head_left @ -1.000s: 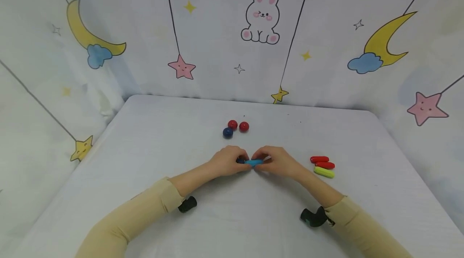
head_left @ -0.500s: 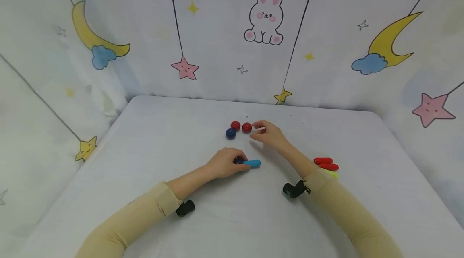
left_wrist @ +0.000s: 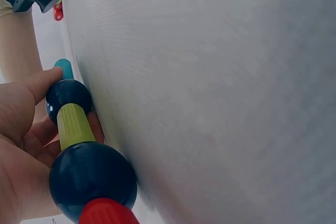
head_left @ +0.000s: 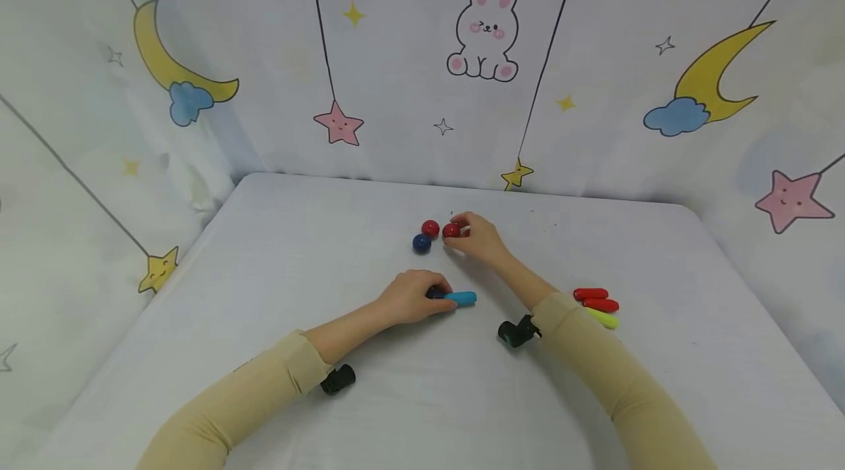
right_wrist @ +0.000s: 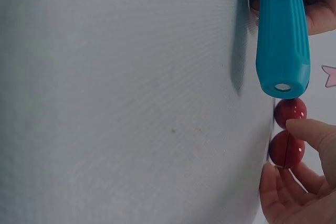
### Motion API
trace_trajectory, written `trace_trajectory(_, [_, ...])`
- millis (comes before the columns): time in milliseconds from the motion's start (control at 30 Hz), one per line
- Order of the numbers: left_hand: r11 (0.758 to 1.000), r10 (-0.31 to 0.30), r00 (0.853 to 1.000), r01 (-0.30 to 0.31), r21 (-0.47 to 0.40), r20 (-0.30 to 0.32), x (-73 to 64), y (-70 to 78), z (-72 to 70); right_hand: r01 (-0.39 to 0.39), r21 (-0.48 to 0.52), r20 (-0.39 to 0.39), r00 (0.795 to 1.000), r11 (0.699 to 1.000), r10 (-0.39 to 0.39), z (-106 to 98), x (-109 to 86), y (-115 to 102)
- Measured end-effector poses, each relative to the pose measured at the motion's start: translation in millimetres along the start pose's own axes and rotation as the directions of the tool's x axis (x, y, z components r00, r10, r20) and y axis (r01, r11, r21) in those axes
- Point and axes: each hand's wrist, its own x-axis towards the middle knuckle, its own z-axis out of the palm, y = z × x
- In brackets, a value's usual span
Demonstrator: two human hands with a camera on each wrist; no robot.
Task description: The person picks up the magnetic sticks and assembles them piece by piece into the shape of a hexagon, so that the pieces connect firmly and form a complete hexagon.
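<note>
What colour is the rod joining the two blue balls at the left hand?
The rod is yellow-green; it shows best in the left wrist view.

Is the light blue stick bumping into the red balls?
Apart. The head view shows white table between the light blue stick and both red balls; the right wrist view only lines them up.

A pale backdrop (head_left: 396, 52) (moons (head_left: 700, 78), stars (head_left: 339, 124)) hangs behind the white table (head_left: 422, 389).

left grip (head_left: 414, 298): curled | right grip (head_left: 478, 239): farther forward, pinching
</note>
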Motion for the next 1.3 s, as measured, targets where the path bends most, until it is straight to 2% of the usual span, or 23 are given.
trace_trajectory(200, [1.000, 0.010, 1.000, -0.010, 0.006, -0.001, 0.4, 2.1, 1.7, -0.017, -0.002, 0.000, 1.000, 1.000, 0.017, -2.1, -3.3, 4.3])
trace_trajectory(367, [1.000, 0.015, 1.000, -0.015, 0.002, 0.003, 0.8, 2.2, 2.8, -0.014, -0.019, 0.019, 1.000, 1.000, 0.014, -8.7, -13.9, 8.5])
trace_trajectory(500, [1.000, 0.017, 1.000, -0.017, -0.001, 0.005, 1.2, 0.9, 2.5, -0.010, -0.002, 0.062, 0.998, 1.000, 0.010, -18.4, -30.8, 12.0])
trace_trajectory(733, [1.000, 0.017, 1.000, -0.017, -0.010, 0.004, -0.1, -0.1, 0.3, 0.011, 0.031, 0.160, 0.987, 0.999, -0.016, -36.9, -73.8, 21.6])
trace_trajectory(900, [0.999, 0.021, 1.000, -0.020, -0.032, 0.003, -1.8, 0.3, -1.1, 0.031, 0.041, 0.192, 0.981, 0.999, -0.039, -43.4, -97.5, 33.0])
trace_trajectory(1067, [0.999, 0.015, 1.000, -0.015, -0.048, 0.006, -1.3, -1.1, -0.6, 0.069, 0.064, 0.202, 0.976, 0.996, -0.080, -45.3, -111.6, 37.1])
trace_trajectory(1300, [0.998, 0.022, 1.000, -0.021, -0.057, 0.011, -0.6, -3.4, 0.4, 0.121, 0.102, 0.208, 0.968, 0.987, -0.140, -40.7, -118.8, 36.0])
